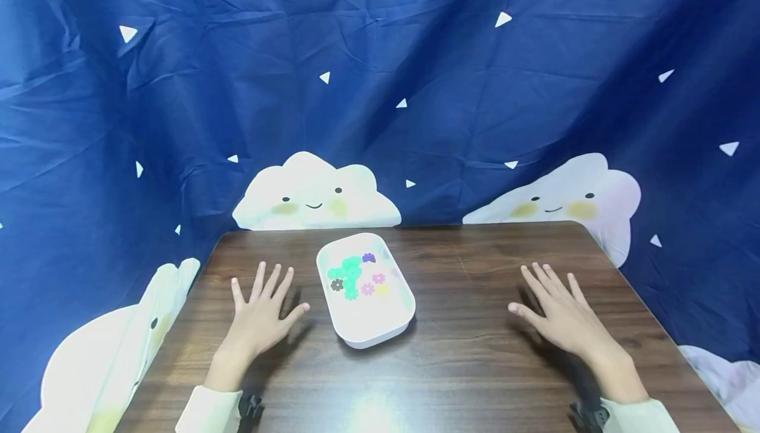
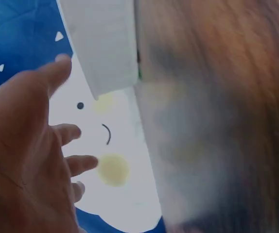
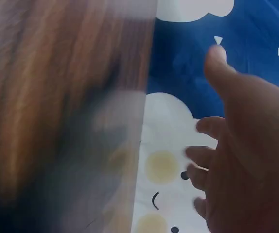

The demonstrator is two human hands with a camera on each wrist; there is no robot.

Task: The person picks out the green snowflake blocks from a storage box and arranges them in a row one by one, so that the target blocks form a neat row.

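A white rounded tray (image 1: 374,327) stands on the brown wooden table, a little left of centre in the head view. Inside it lie several small flower-shaped pieces: a cluster of green pieces (image 1: 351,271), a purple piece (image 1: 369,258), a brown piece (image 1: 337,284), pink pieces (image 1: 368,288) and a yellow piece (image 1: 382,290). To the left of the tray my left hand (image 1: 259,317) is spread, palm down, holding nothing. My right hand (image 1: 567,317) is spread likewise, well to the right of the tray. In the left wrist view the tray's side (image 2: 103,48) shows beyond the thumb.
The table (image 1: 463,367) reaches back to a blue curtain (image 1: 380,90) printed with white clouds and triangles. Dark wrist straps (image 1: 249,406) show at the cuffs. A bright light reflection lies near the table's front.
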